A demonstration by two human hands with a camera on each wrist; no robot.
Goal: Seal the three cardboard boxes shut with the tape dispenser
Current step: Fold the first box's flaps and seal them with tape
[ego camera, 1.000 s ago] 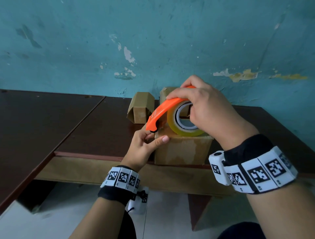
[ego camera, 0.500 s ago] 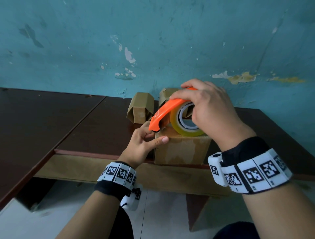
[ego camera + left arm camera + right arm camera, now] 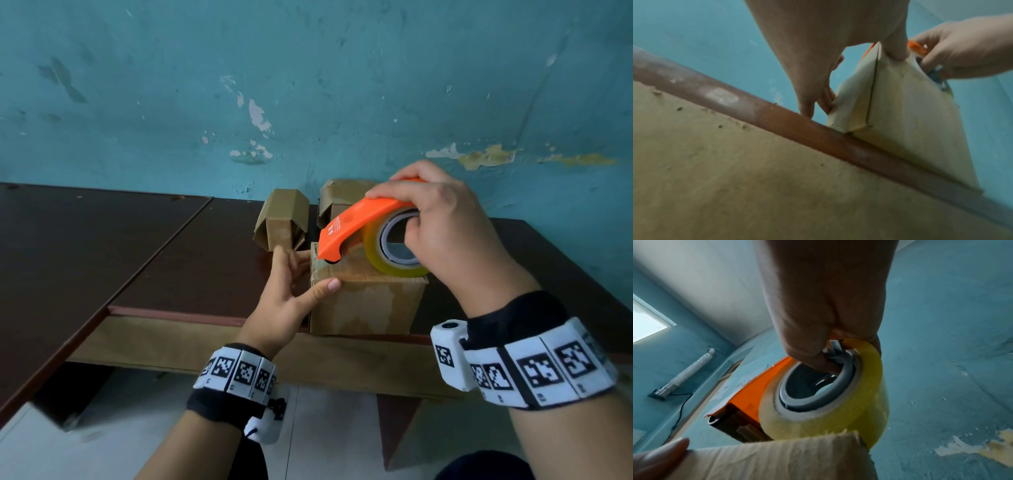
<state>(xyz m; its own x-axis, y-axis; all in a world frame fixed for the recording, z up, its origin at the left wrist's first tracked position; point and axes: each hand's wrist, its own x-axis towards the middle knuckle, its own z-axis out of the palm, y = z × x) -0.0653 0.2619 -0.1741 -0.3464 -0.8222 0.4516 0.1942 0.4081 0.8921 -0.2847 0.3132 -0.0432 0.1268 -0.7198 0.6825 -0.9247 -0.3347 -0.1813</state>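
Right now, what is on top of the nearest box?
The orange tape dispenser rests on top of the box, its yellowish roll touching the cardboard, gripped by the right hand. The left hand presses its thumb on the front edge. The seam beneath is covered.

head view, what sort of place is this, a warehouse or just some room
Probably a plain room in a house or small workshop, hard to say which: a teal wall with flaking paint, a dark wooden table in front of it, and a pale tiled floor below.
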